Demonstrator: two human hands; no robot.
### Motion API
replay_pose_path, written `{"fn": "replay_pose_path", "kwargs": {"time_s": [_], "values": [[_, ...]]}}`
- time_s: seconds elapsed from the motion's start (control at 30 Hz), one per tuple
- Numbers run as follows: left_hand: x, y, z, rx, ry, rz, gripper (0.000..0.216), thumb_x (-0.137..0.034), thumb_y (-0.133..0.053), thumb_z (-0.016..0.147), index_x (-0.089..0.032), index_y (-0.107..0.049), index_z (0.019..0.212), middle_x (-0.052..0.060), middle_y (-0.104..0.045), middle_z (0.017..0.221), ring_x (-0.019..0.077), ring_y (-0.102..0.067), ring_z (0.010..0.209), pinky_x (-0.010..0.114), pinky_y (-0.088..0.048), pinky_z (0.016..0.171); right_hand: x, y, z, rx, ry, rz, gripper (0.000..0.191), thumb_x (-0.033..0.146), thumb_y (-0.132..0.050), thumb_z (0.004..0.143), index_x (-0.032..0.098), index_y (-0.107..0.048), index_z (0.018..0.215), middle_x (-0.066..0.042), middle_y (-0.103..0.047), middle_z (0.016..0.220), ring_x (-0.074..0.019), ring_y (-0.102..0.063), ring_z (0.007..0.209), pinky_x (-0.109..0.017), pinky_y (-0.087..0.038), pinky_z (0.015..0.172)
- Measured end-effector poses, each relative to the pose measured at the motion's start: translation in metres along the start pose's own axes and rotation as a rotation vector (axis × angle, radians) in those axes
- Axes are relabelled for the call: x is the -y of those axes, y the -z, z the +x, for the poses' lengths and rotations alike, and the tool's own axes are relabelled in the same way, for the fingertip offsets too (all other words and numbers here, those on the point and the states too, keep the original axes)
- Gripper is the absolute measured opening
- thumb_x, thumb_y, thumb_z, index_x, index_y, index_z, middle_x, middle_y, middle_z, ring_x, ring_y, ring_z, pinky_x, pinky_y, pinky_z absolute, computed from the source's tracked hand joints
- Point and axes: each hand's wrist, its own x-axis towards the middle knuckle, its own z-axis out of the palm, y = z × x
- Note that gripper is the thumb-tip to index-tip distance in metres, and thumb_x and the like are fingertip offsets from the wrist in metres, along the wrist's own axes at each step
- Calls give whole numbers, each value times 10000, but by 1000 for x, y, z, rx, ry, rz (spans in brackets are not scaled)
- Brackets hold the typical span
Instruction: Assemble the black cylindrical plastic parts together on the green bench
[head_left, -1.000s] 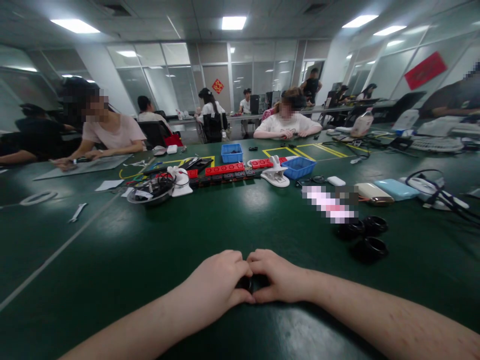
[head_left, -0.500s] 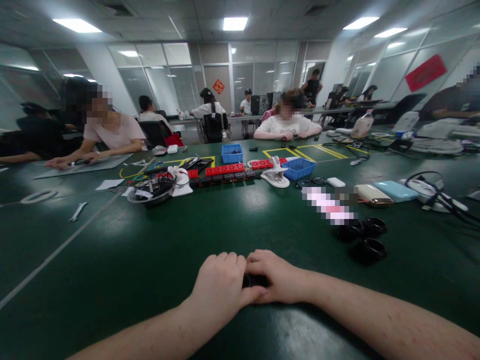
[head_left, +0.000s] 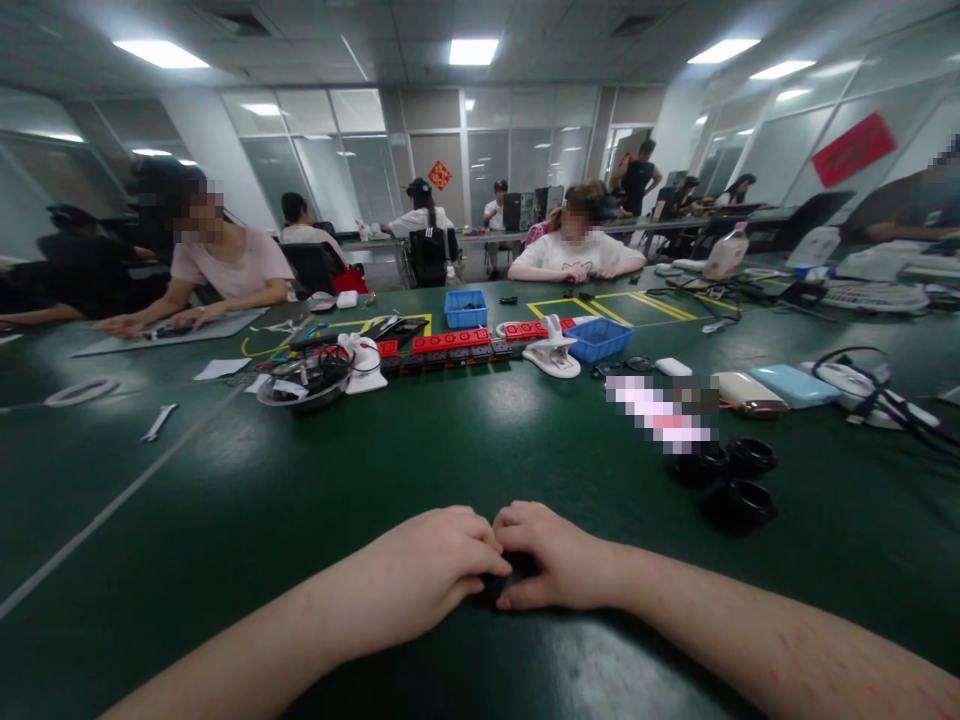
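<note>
Low over the green table (head_left: 345, 450), my left hand (head_left: 439, 560) curls its fingers and thumb round the left side of a small black object (head_left: 493, 588). From the other side my right hand (head_left: 551, 555) grips the same piece, fingers over the far side and thumb in front. The hands nearly touch at the fingertips and cover most of the object, so its full shape is hidden. To the right of my hands lie several hollow black round parts (head_left: 741, 503), grouped together.
Farther back are a bowl of dark parts (head_left: 304, 400), a red-and-black strip (head_left: 450, 345), blue bins (head_left: 466, 310) and a white clip base (head_left: 553, 352). A wrench (head_left: 158, 424) lies left; a white case (head_left: 673, 367) and cables lie right. People sit across the table.
My left hand has turned and shifted slightly left, its thumb drawn back from my right thumb. The right hand has stayed almost still round the black object.
</note>
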Motion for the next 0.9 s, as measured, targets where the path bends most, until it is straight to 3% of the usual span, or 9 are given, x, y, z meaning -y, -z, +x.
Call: {"fn": "replay_pose_path", "kwargs": {"time_s": [0.33,0.6,0.9], "values": [[-14,-13,12,12,231,233,168,-176,-632,776,-188,-647,944,46,-626,893,205,-569,838,296,-438,712,0,-2,1,-14,-11,1,323,412,-675,681,191,-619,910,-18,-554,885,-153,-498,809,-277,-372,737],[-12,-29,21,-25,340,422,260,-339,-631,776,-90,-639,851,116,-640,819,273,-596,785,356,-456,668,2,0,1,-3,-6,-16,320,398,-654,700,168,-610,918,-33,-558,867,-150,-487,774,-276,-372,709],[-12,-40,23,-168,419,437,304,-390,-577,799,-91,-626,786,105,-617,730,273,-591,718,386,-465,634,3,1,1,7,-9,-21,303,368,-666,686,160,-609,899,-29,-548,856,-151,-487,770,-275,-376,713]]}}
